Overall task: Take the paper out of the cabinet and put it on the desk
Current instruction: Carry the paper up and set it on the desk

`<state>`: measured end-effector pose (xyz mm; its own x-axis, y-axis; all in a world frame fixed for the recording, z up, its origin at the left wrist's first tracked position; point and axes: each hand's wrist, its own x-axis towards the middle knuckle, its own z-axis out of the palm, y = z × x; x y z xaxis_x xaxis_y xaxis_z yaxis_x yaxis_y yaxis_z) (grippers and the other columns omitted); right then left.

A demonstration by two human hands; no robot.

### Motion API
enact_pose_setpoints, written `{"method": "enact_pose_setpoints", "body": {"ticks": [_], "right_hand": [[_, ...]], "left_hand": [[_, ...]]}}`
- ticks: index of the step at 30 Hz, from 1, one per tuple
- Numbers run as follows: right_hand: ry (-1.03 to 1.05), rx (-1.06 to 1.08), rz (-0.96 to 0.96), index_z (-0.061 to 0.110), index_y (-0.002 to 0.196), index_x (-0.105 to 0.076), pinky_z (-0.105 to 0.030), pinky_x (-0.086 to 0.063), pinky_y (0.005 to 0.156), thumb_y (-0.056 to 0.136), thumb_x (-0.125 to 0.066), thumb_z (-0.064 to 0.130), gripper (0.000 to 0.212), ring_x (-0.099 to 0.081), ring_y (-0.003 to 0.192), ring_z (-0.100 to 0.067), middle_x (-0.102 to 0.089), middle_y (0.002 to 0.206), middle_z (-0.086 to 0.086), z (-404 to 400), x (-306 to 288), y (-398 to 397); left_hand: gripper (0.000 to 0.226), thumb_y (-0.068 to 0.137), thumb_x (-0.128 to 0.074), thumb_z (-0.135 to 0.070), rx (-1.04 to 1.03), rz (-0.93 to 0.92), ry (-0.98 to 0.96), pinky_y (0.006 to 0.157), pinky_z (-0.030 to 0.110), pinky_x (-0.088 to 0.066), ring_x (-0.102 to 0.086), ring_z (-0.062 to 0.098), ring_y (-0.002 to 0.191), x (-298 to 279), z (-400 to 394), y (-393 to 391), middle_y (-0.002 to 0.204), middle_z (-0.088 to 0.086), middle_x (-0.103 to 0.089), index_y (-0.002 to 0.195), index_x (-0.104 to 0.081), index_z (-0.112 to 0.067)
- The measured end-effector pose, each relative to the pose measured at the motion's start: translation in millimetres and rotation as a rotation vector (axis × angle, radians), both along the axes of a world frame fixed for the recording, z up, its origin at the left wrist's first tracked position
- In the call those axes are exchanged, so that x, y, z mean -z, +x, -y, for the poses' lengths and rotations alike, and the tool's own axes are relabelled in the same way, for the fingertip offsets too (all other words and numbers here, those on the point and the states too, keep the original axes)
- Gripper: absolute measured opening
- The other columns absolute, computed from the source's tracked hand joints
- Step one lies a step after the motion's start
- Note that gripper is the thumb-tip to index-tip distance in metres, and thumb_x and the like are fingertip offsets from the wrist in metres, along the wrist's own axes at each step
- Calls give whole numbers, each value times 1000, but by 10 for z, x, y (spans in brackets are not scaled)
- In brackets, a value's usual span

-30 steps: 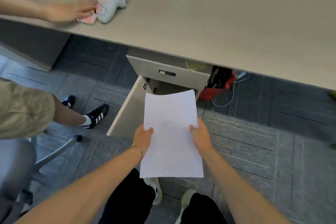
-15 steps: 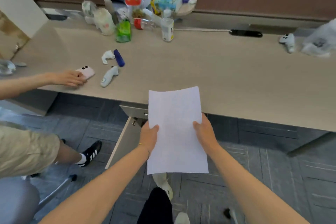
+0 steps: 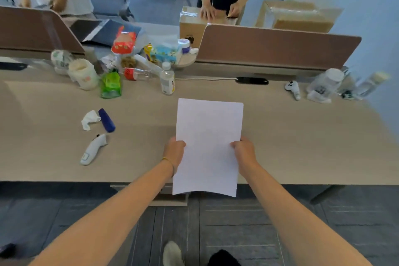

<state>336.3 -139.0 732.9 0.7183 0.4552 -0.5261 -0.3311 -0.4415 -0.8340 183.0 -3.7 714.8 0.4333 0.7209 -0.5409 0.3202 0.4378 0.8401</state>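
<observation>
Grip: both hands were closed on the paper (image 3: 208, 147), the left hand (image 3: 174, 153) pinching its left edge and the right hand (image 3: 245, 153) its right edge, thumbs on top.
Paper: it was held flat and nearly level over the desk (image 3: 302, 136), its far part above the desktop and its near edge sagging past the desk's front edge; contact with the desktop could not be told.
Change: a second earlier the paper was held low in front of the open cabinet under the desk; half a second earlier it had been raised to the desk's front edge; at this moment it was carried well over the desk.
Cabinet: only a strip of it (image 3: 170, 197) was seen below the desk's front edge, behind the paper.
Meaning: removal from the cabinet was judged done; only the laying down and release were left.
Landing spot: the desk beneath the paper was bare; a bottle (image 3: 167, 80) stood beyond the paper's far edge, and a blue tube (image 3: 106, 120) lay well to the paper's left.
Risk: little was judged likely beyond the paper sliding off the desk's front edge if released too near it.
</observation>
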Motion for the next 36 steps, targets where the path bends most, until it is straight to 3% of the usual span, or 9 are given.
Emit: {"method": "enact_pose_setpoints", "body": {"ticks": [5,8,12,17,21,24,27,30,36], "right_hand": [[56,151,8,12,82,-58,-30,-38,60,84,-46,-9,24,-50,69,-25,-58,80,-7,-431,-90,340],[99,161,-3,15,76,-57,-31,-35,61,80,-50,-9,26,-48,70,-23,-56,78,-5,-645,-41,602],[141,153,12,13,78,-60,-32,-35,62,59,-52,2,23,-47,73,-22,-54,78,-5,-803,131,882],[120,106,-33,17,68,-57,-30,-30,58,52,-50,5,21,-41,65,-19,-49,69,-1,-895,445,1102],[139,3,-66,15,77,-64,-28,-38,61,56,-50,4,27,-52,67,-18,-59,73,-1,-1137,513,1313],[141,-89,-74,13,99,-67,-30,-44,66,75,-48,-5,36,-60,78,-22,-67,88,-4,-1300,544,1488],[131,-100,-74,12,121,-60,-32,-47,68,84,-42,-11,47,-63,87,-19,-67,105,-4,-1471,574,1637],[100,-32,-95,14,116,-54,-33,-45,70,89,-45,-7,35,-58,86,-20,-61,102,-2,-1655,706,1757],[98,111,-190,22,122,-50,-30,-46,73,94,-50,0,35,-57,88,-12,-60,103,6,-2027,1054,1922]], "left_hand": [[45,82,-41,8,-57,82,44,81,42,-55,-63,30,91,-106,-298,469,102,10,-69,117,-65,-9],[34,72,-46,5,-162,62,60,61,28,-44,-56,26,76,-89,-481,693,82,6,-63,98,-65,-7],[26,56,-43,-4,-278,44,59,58,28,-37,-45,22,68,4,-631,938,72,3,-51,77,-58,-11],[13,54,-44,-9,-274,-23,81,54,27,-28,-33,18,61,352,-567,1149,66,2,-41,66,-48,-12],[11,56,-46,-7,-337,-34,34,58,29,-28,-38,20,62,384,-721,1347,67,3,-45,66,-48,-10],[15,71,-46,4,-361,-39,3,53,25,-29,-39,23,63,340,-878,1478,65,4,-44,65,-48,-9],[28,83,-40,13,-363,-86,14,54,27,-33,-46,20,65,411,-1117,1653,74,4,-51,97,-61,-1],[36,85,-38,11,-353,-133,37,62,28,-41,-52,23,81,540,-1368,1801,93,6,-57,113,-55,-4],[46,85,-33,13,-301,-189,77,61,28,-43,-50,21,78,909,-1731,2046,96,4,-52,118,-36,-19]]}}
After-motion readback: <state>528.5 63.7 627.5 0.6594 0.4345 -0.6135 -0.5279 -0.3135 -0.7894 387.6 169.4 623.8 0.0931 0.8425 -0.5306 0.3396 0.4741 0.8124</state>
